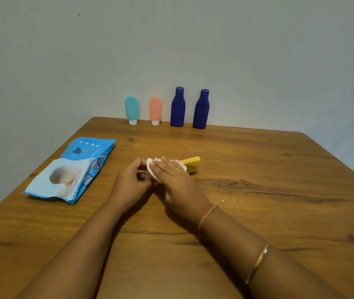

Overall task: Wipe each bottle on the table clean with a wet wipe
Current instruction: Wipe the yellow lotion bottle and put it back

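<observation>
While my left hand [128, 180] curls round the near end of the yellow bottle [193, 161], my right hand [176, 180] presses the wipe [152, 169] onto it with flat fingers. The bottle lies on the table [258, 190] just right of the pack [70, 169], which reads "mee mee". Beyond the pack, to its right, stand a teal tube [131, 108], an orange tube [155, 110] and two blue bottles [177, 108] [201, 111]; I can read no label on them.

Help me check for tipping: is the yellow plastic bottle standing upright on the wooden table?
No, the yellow plastic bottle lies on its side on the wooden table, under the right hand and a white wet wipe.
</observation>
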A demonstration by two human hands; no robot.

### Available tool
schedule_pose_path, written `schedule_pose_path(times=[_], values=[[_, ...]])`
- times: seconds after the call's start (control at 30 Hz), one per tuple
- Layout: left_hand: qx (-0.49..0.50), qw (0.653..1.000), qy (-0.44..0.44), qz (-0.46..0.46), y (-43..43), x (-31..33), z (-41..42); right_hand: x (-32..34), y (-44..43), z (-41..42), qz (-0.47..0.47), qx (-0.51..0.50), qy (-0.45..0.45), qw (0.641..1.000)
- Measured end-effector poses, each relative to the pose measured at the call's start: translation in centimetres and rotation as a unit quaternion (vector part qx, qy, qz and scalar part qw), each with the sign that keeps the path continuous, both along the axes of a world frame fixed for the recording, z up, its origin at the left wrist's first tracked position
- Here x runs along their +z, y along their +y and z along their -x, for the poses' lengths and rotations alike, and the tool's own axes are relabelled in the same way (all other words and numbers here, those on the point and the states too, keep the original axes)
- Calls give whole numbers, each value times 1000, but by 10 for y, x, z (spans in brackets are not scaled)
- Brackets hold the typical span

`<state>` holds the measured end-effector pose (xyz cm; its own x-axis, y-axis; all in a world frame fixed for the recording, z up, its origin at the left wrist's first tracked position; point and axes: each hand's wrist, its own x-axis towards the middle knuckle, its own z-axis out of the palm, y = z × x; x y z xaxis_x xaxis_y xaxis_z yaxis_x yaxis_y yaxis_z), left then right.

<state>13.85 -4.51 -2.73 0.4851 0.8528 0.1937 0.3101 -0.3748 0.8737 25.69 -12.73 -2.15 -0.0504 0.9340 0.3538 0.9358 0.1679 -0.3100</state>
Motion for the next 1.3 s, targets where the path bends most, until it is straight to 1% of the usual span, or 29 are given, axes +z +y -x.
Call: schedule_pose_path(times=[0.07,0.13,0.2,0.23,0.3,0.37,0.43,0.53,0.6,0.67,0.73,0.8,0.9,1.0,1.1,1.17,1.3], values=[[1,1000,10,11,2,0,0,-3,-2,-14,-9,-32,6,999],[-1,1000,17,9,4,0,0,-6,-5,-33,-11,-103,33,994],[-4,1000,18,-1,5,0,-1,-2,-7,-47,13,-158,45,986],[-5,1000,17,-6,4,-1,-2,1,-8,-50,27,-166,44,985],[-9,1000,16,-13,2,-2,-4,6,-12,-43,28,-148,35,988],[-7,1000,14,-17,-2,-3,-7,4,-16,-20,-5,-93,9,996],[6,999,9,-33,-5,-4,-8,1,-14,2,-14,-34,-15,999],[20,999,-15,-36,-4,-4,-5,3,-7,6,-6,-1,-7,1000],[8,999,-11,-39,-1,-5,-3,1,-7,-7,-7,-16,-2,1000],[3,999,-9,-50,0,-5,-3,-3,-10,-24,-3,-63,5,998],[9,997,-17,-70,-1,-4,-5,-6,-12,-38,24,-104,14,994],[13,997,-15,-75,-2,-3,-8,-8,-15,-45,53,-119,20,991],[17,999,27,-34,-2,1,-9,-11,-18,-45,63,-119,19,991],[-10,993,99,65,-5,10,-6,-13,-15,-43,69,-125,8,990],[-46,982,126,130,-7,16,-1,-17,-9,-41,81,-145,-3,986],[-58,978,130,153,-8,18,0,-18,-5,-40,89,-162,-13,983],[-61,977,143,147,-11,16,0,-19,-2,-35,98,-170,-39,980]])
